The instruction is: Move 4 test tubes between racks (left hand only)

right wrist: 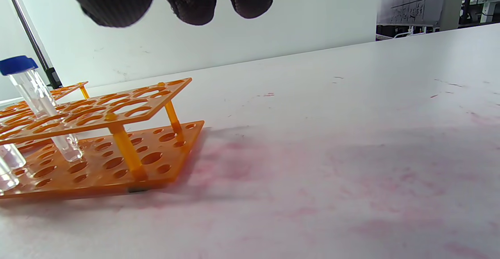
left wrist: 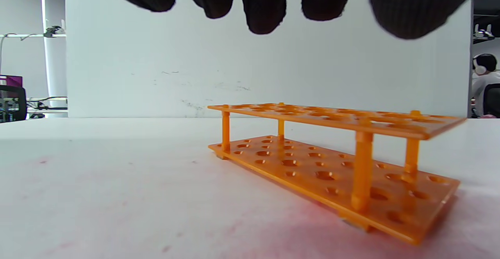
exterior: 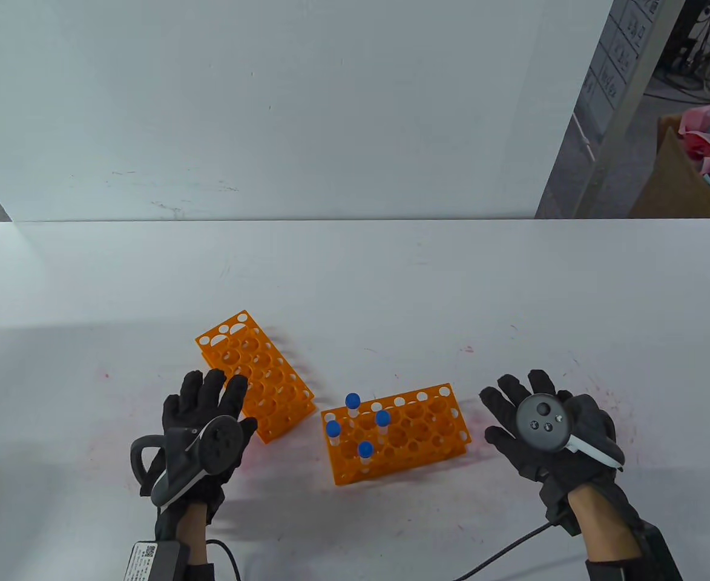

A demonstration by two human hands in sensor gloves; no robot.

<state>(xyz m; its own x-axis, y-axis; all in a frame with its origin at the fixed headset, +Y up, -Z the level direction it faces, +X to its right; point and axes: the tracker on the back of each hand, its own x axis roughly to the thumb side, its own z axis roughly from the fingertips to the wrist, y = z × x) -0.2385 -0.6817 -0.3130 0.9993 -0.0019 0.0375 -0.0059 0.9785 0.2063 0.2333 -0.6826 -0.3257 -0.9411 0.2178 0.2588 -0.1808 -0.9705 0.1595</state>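
Two orange test tube racks stand on the white table. The left rack (exterior: 256, 373) holds no tubes; it also shows in the left wrist view (left wrist: 340, 161). The right rack (exterior: 397, 433) holds several clear tubes with blue caps (exterior: 352, 400) at its left end; one tube (right wrist: 39, 106) shows in the right wrist view. My left hand (exterior: 206, 423) lies open, fingers spread, at the near left of the left rack, holding nothing. My right hand (exterior: 542, 430) lies open just right of the right rack, holding nothing.
A white wall panel (exterior: 270, 109) stands along the table's far edge. Cables (exterior: 500, 554) run from both wrists off the near edge. A cardboard box with pink scraps (exterior: 700, 163) sits beyond the table at the far right. Pink stains mark the tabletop.
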